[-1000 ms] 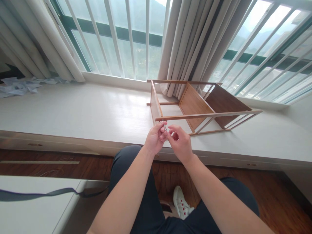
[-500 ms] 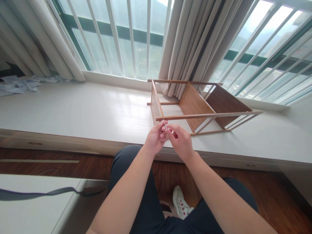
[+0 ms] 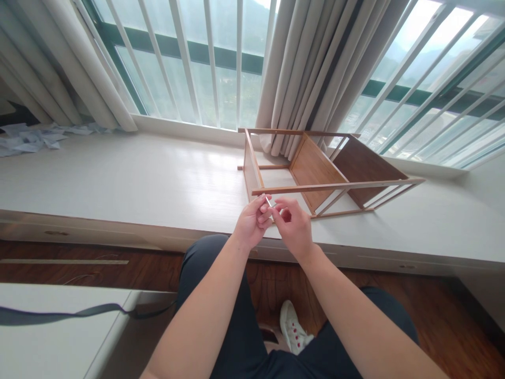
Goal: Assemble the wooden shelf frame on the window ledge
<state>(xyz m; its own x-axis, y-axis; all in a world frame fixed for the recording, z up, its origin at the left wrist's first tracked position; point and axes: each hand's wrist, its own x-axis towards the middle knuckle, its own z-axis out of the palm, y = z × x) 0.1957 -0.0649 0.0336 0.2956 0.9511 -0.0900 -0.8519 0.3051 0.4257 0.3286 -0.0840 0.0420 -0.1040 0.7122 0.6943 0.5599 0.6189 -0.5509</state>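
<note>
A small, thin silver metal rod [image 3: 269, 201] lies between my two hands, just under the near left corner of a brown wooden shelf frame [image 3: 315, 188]. My left hand [image 3: 252, 220] is closed, its curled fingers round the rod's upper end; the fingertips reach the end of the frame's near rail. From the other side, my right hand [image 3: 294, 223] pinches the lower end between thumb and forefinger. The frame lies on its side, with panels set across it. Fingers hide part of the rod, and its exact kind is too small to make out.
The frame rests on a white window ledge [image 3: 118, 179] below barred windows. Grey curtains [image 3: 300, 68] hang behind it. Crumpled white papers [image 3: 31, 138] lie at the far left. Below are a white surface [image 3: 47, 342] with a dark strap [image 3: 79, 314] and my white shoe [image 3: 292, 329].
My right fingers have shifted slightly to the right, and the rod has turned a little. My left hand and the shelf frame stay where they were.
</note>
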